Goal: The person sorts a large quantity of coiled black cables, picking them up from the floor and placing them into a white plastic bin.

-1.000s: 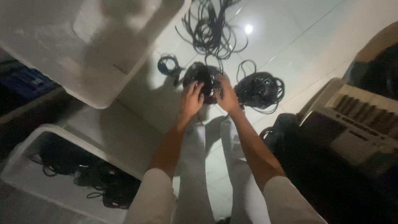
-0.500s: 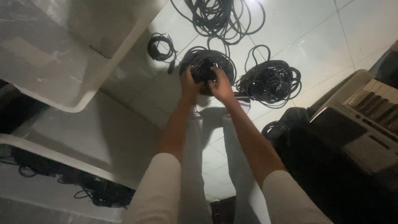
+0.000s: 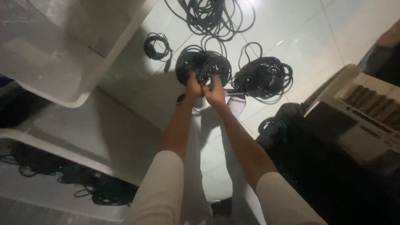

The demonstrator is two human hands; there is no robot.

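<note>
Gripping the near edge of the black cable coil [image 3: 203, 66] on the white tiled floor [image 3: 291, 29], your left hand [image 3: 193, 86] and right hand [image 3: 215, 91] sit pressed side by side, fingers curled into the loops. Lift carelessly and the turns could spring loose and snag the bigger coil [image 3: 263, 78] just beside it, or the loose cable [image 3: 212, 18] lying beyond.

The scene is sitting in dim light. A glare spot is gleaming on the glossy white floor tiles [image 3: 291, 37] at the far edge, while the near right corner is sinking into black shadow and the whole view is looking soft and grainy.
</note>
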